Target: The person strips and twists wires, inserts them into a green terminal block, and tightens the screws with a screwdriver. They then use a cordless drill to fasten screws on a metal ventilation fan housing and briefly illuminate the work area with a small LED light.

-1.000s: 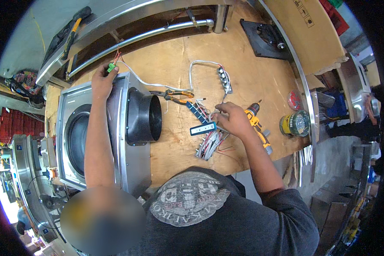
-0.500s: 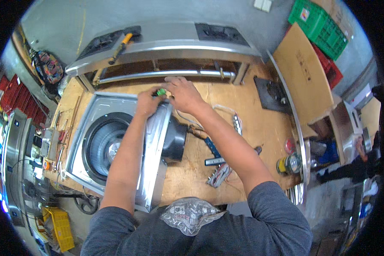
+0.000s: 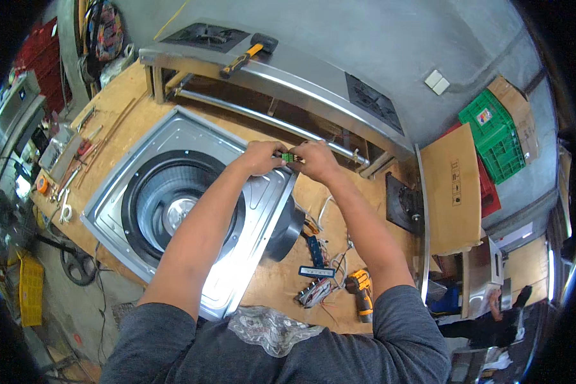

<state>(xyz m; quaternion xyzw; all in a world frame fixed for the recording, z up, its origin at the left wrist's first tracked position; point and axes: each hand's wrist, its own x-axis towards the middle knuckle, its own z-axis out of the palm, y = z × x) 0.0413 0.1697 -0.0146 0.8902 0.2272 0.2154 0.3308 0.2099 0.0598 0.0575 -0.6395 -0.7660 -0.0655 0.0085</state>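
Observation:
Above the far corner of a sheet-metal hood housing [image 3: 262, 192], my two hands meet fingertip to fingertip. Between them is a small green connector block [image 3: 288, 157] with darker parts at its end. My left hand [image 3: 261, 158] pinches it from the left, and my right hand [image 3: 318, 161] has its fingers closed at the right end. The finest details there are too small to make out. Lying under my left forearm, the housing faces up with a round black-rimmed fan drum [image 3: 148, 203] inside. A black outlet [image 3: 289, 233] sticks out of its right side.
Right of the housing lie a blue-and-white bar-shaped part [image 3: 317, 272], a bundle of wires [image 3: 315, 292] and an orange power drill [image 3: 361, 294]. Beyond, a steel stove frame [image 3: 281, 73] carries a hammer [image 3: 249, 56]. Hand tools [image 3: 67, 169] line the table's left edge. A cardboard box [image 3: 453, 192] stands right.
The view has turned and shifted, so the housing and stove appear slanted. Both hands stay together on the green connector block. The orange drill now shows beside my right arm.

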